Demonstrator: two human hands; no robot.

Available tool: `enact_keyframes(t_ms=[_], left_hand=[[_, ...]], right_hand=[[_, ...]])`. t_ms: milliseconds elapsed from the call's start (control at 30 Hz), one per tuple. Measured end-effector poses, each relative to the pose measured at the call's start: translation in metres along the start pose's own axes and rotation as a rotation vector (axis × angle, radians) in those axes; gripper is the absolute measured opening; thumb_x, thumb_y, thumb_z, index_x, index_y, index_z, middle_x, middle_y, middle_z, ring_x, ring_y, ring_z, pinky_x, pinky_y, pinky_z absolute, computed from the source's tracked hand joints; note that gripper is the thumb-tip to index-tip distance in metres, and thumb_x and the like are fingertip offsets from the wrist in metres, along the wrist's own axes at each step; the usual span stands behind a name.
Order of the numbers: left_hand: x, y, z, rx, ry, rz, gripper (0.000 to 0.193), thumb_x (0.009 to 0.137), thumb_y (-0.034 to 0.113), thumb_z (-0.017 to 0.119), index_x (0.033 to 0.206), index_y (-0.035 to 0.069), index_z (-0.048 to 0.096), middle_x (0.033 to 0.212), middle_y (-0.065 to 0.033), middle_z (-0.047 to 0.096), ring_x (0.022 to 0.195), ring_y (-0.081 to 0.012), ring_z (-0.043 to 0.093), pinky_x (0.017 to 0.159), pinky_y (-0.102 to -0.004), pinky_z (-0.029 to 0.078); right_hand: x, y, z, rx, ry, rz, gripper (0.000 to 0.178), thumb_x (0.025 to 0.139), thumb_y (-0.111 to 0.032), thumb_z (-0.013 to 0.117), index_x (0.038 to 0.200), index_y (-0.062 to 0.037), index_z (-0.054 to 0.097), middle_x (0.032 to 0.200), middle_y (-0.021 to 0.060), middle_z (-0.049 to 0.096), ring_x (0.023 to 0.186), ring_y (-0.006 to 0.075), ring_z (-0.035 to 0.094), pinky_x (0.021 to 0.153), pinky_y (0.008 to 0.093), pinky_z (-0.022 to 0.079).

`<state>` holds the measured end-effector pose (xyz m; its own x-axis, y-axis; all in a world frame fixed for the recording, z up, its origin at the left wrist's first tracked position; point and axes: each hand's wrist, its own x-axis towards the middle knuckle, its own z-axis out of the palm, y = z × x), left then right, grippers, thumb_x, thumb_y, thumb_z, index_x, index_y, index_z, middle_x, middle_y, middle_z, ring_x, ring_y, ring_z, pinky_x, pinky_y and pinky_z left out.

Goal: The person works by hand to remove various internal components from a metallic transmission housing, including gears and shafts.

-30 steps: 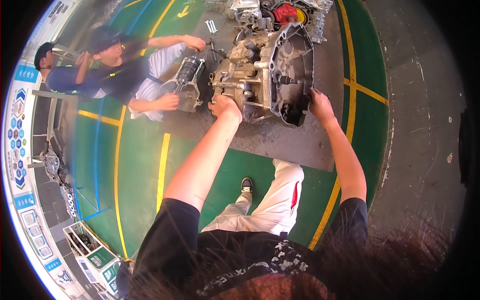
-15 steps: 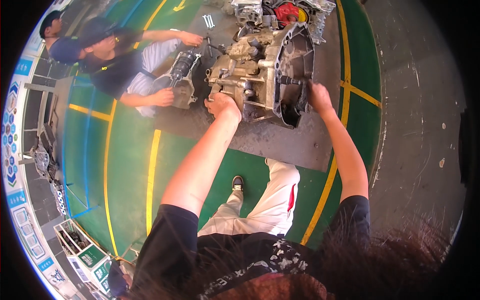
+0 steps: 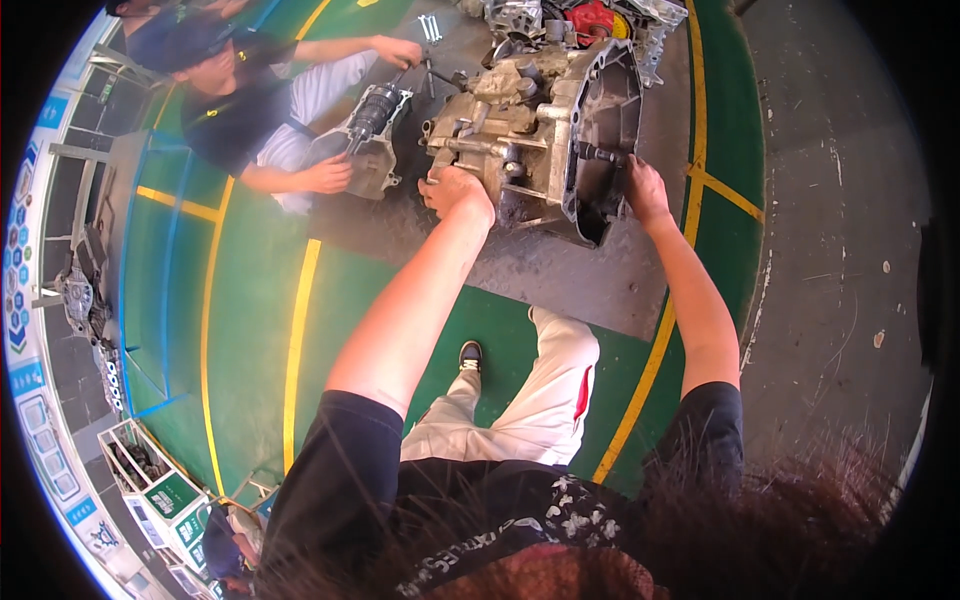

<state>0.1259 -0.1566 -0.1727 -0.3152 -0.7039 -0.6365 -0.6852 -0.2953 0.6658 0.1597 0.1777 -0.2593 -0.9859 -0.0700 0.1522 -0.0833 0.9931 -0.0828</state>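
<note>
1. The gearbox (image 3: 510,135), a grimy metal casing, lies on a dark sheet (image 3: 600,285) at the upper centre of the frame, its wide bell (image 3: 612,95) opening toward the right.
2. The left grip (image 3: 457,192) is closed on the gearbox at its lower left edge, with fingers bent against the metal; some fingertips are hidden.
3. The right grip (image 3: 645,190) is closed on the rim of the bell, at the gearbox's right side; the fingertips reach behind the edge, out of sight.
4. A dark shaft (image 3: 598,152) sticks out inside the bell, near the right grip.
5. Left of the gearbox, and apart from it, a pale cover (image 3: 375,172) lies with a ribbed dark rotor (image 3: 374,112) on it.
6. A co-worker (image 3: 235,115) at the upper left has one hand at each end of the rotor.
7. A dark tool (image 3: 432,78) lies between rotor and gearbox, and a few wrenches (image 3: 430,28) lie above it.
8. Along the top edge, behind the gearbox, are more castings (image 3: 515,18) and a red part (image 3: 592,20).
9. Green floor (image 3: 350,285) with yellow lines (image 3: 301,355) surrounds the sheet.
</note>
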Motion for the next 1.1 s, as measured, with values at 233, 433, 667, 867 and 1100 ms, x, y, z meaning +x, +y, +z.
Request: enact_keyframes(t_ms=[233, 433, 667, 867, 1100], left_hand=[[-0.001, -0.001, -0.005, -0.038, -0.033, 0.032, 0.056, 0.104, 0.038, 0.033, 0.151, 0.011, 0.040, 0.154, -0.0168, 0.043, 0.136, -0.0368, 0.047, 0.113, -0.0463, 0.040], [-0.003, 0.000, -0.005, -0.001, -0.050, 0.050, 0.057, 0.104, 0.039, 0.029, 0.152, 0.010, 0.039, 0.155, -0.0168, 0.042, 0.137, -0.0377, 0.047, 0.114, -0.0461, 0.040], [-0.004, 0.000, -0.005, -0.008, -0.031, 0.030, 0.055, 0.104, 0.039, 0.029, 0.151, 0.012, 0.040, 0.154, -0.0157, 0.043, 0.135, -0.0373, 0.048, 0.113, -0.0462, 0.041], [-0.001, -0.001, -0.002, 0.001, -0.030, 0.036, 0.055, 0.104, 0.039, 0.029, 0.151, 0.012, 0.040, 0.153, -0.0150, 0.044, 0.134, -0.0367, 0.049, 0.112, -0.0454, 0.042], [0.003, -0.003, 0.001, 0.008, -0.034, 0.021, 0.053, 0.105, 0.038, 0.029, 0.150, 0.012, 0.041, 0.153, -0.0154, 0.044, 0.133, -0.0376, 0.050, 0.111, -0.0460, 0.043]], right_hand=[[0.002, 0.008, -0.006, -0.068, -0.083, -0.086, 0.043, 0.082, 0.003, 0.056, 0.126, 0.0025, 0.055, 0.109, 0.0196, 0.067, 0.103, 0.0369, 0.064, 0.090, 0.0447, 0.053], [0.003, 0.007, -0.006, -0.047, -0.044, -0.136, 0.041, 0.083, 0.001, 0.057, 0.124, 0.0010, 0.056, 0.104, 0.0185, 0.067, 0.098, 0.0374, 0.065, 0.086, 0.0464, 0.054], [0.007, 0.008, -0.005, -0.015, -0.031, -0.102, 0.039, 0.085, -0.001, 0.058, 0.123, -0.0030, 0.057, 0.094, 0.0209, 0.067, 0.091, 0.0404, 0.066, 0.080, 0.0491, 0.055], [0.011, 0.007, -0.005, -0.059, -0.014, -0.077, 0.026, 0.086, -0.004, 0.056, 0.113, -0.0047, 0.059, 0.085, 0.0190, 0.066, 0.083, 0.0396, 0.067, 0.075, 0.0512, 0.055], [0.000, 0.006, 0.000, 0.056, -0.105, -0.060, 0.025, 0.086, -0.004, 0.057, 0.111, -0.0058, 0.060, 0.088, 0.0232, 0.067, 0.087, 0.0436, 0.067, 0.078, 0.0539, 0.055]])
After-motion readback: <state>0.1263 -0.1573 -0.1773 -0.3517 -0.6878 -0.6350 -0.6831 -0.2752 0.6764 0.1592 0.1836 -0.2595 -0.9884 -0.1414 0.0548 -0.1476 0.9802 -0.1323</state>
